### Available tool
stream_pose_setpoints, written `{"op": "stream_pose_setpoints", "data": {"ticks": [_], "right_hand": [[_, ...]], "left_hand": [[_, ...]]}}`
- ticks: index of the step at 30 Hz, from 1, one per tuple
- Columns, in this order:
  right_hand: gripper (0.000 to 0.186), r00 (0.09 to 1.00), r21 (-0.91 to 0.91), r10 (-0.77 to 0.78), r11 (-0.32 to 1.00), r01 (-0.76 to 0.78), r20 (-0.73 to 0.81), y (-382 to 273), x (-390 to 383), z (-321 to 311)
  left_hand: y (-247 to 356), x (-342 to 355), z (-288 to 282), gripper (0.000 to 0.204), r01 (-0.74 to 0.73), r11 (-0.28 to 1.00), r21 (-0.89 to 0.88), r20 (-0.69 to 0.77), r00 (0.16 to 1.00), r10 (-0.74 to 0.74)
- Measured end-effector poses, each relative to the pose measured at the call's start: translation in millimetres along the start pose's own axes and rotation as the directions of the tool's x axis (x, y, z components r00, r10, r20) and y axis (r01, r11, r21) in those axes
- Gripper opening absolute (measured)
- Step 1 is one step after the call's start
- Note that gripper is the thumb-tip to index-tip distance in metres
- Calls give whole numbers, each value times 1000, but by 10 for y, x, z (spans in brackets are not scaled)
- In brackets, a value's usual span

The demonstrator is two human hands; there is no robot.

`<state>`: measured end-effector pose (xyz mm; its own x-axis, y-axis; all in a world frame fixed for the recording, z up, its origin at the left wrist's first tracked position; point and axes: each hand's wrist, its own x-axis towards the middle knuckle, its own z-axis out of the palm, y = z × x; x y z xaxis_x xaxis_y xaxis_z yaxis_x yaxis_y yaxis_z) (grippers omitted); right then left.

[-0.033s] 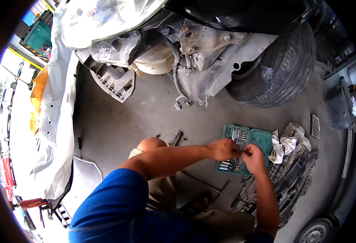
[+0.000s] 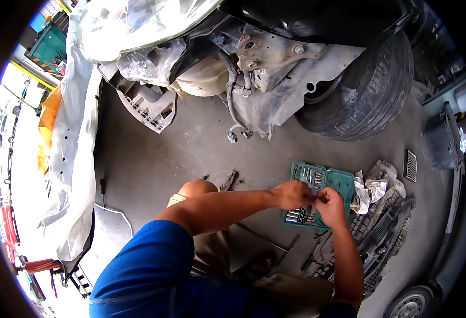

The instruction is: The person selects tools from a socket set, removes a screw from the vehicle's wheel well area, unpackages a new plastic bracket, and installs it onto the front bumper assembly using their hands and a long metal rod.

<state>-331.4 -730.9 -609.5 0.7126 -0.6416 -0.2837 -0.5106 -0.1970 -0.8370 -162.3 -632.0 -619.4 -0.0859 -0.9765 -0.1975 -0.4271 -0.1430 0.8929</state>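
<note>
My left hand (image 2: 293,194) and my right hand (image 2: 330,205) meet over an open green socket set case (image 2: 341,181) on the floor. The left fingers are curled closed, and the right thumb and fingertips are pinched right beside them. Whatever sits between them is too small and covered to name. Below the hands, in the case, lie several silver sockets (image 2: 295,216) in rows. A ratchet handle (image 2: 311,176) shows at the case's upper part, partly hidden by the left hand.
Crumpled silvery wrapping (image 2: 370,191) and a dark car grille (image 2: 380,233) lie right of the case. A long thin bar (image 2: 262,237) and other tools rest near my foot. Ahead stands a car with its front stripped, showing a tyre (image 2: 365,100) and hanging wiring (image 2: 236,124).
</note>
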Motion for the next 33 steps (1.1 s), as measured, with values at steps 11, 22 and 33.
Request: {"op": "stream_pose_setpoints", "data": {"ticks": [11, 22, 33], "right_hand": [[18, 919, -545, -229, 838, 19, -321, 283, 389, -105], [11, 945, 460, 122, 887, 34, -303, 744, 165, -549], [14, 952, 890, -235, 450, -75, 199, -116, 162, -66]], "left_hand": [[199, -142, -86, 24, 82, 975, 208, -194, 980, -41], [-128, -373, -156, 23, 79, 865, 496, 270, 932, -240], [6, -69, -250, 115, -152, 954, -257, -256, 963, 84]]}}
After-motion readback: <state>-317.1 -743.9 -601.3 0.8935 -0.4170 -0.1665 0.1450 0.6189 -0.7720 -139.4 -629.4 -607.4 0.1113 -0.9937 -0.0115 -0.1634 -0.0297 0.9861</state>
